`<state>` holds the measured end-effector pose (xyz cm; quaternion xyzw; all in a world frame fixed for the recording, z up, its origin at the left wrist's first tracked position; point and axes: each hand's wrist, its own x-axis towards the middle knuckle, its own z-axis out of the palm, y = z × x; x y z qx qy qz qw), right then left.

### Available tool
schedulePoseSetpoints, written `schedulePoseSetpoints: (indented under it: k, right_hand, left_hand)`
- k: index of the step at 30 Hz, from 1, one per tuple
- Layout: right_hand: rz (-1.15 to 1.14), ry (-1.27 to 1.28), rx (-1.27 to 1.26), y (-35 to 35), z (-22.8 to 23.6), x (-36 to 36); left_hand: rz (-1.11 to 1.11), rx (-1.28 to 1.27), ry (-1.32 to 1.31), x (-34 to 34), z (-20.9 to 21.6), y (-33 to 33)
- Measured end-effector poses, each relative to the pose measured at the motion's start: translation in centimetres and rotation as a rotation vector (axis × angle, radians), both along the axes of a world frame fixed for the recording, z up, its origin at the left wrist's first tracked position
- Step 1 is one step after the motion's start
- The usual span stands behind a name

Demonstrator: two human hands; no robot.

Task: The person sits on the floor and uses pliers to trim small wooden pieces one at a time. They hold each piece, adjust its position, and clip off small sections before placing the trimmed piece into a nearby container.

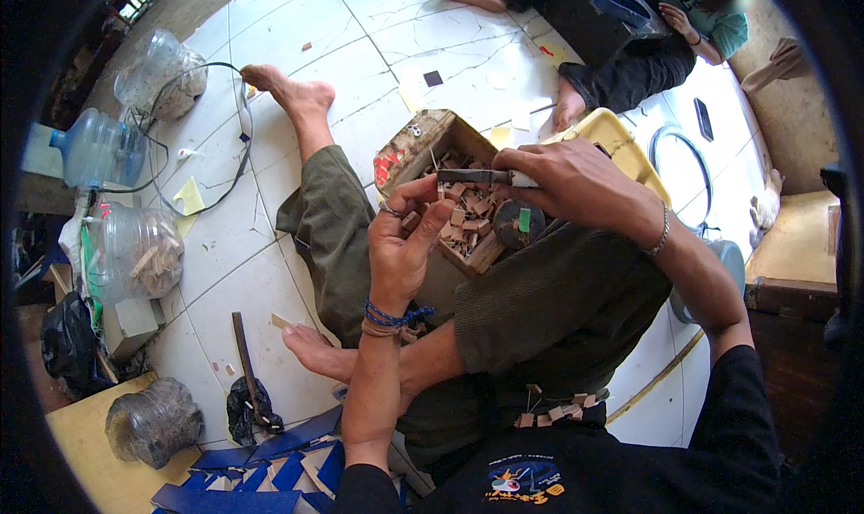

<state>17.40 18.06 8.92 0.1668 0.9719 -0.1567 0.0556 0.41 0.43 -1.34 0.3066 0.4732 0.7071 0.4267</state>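
Note:
My left hand [407, 235] pinches a small wood piece [440, 190] between thumb and fingers, above an open cardboard box [416, 145] on my lap. My right hand [567, 185] grips a knife [477, 177], its dark blade pointing left and touching the small piece. The box holds several small wood chips [468, 219] and a dark round object [520, 222] with a green patch. More wood chips [551, 413] lie on my dark shirt. A ring sits on my left hand; blue cord wraps that wrist.
Clear plastic jugs [137, 255] with wood bits stand at the left beside a blue-capped bottle [97, 147]. Blue sheets [256, 473] lie at the lower left near a dark tool [247, 370]. Another person [630, 41] sits at the top right. A yellow tray [621, 149] lies behind the box.

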Motion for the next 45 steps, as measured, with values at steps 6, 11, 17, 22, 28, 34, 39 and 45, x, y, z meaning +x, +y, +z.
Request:
schedulePoseSetpoints:
  k: [6,11,17,22,28,34,39,45]
  right_hand:
    - [-0.018,-0.036,-0.026,-0.4,0.5,0.0]
    - [-0.002,0.028,-0.029,-0.4,0.5,0.0]
    - [-0.014,-0.046,0.007,-0.5,0.8,0.0]
    - [-0.027,-0.043,0.013,-0.4,0.6,0.0]
    - [-0.006,0.027,-0.002,0.1,0.1,0.0]
    - [-0.011,0.058,-0.012,0.3,-0.5,0.2]
    - [-0.003,0.08,-0.016,0.6,-0.8,0.2]
    - [-0.002,0.091,-0.028,0.6,-0.9,0.2]
  left_hand:
    - [-0.001,-0.023,0.017,0.1,0.8,-0.4]
    - [0.006,0.032,0.033,0.2,0.5,0.0]
    - [0.015,0.031,0.053,0.3,0.1,0.1]
    - [0.019,0.024,0.058,0.4,0.0,0.2]
    - [0.054,-0.01,0.099,0.2,-0.3,0.2]
    - [0.074,-0.048,0.08,0.3,-0.5,0.2]
    - [0.062,-0.052,0.066,0.4,-0.4,0.2]
    - [0.078,-0.036,0.074,0.5,-0.5,0.2]
